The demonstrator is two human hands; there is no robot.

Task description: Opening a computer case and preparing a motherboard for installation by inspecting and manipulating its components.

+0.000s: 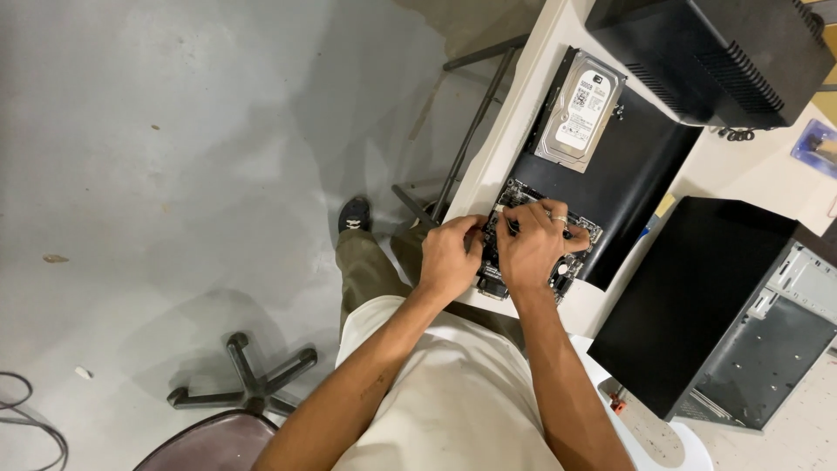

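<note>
A small dark circuit board (582, 234) lies on a black mat (628, 174) near the edge of a white table (523, 96). Both my hands rest on the board. My left hand (451, 257) is curled over its left side, fingers closed on the board's edge. My right hand (534, 244), with a ring on one finger, presses down on the middle with fingers bent; what sits under the fingertips is hidden. A silver hard drive (581, 109) lies on the same mat, farther away from me.
A black case (724, 52) stands at the far end of the table. An opened computer case (732, 323) lies on its side at the right. A chair base (248, 384) stands on the grey floor at the lower left.
</note>
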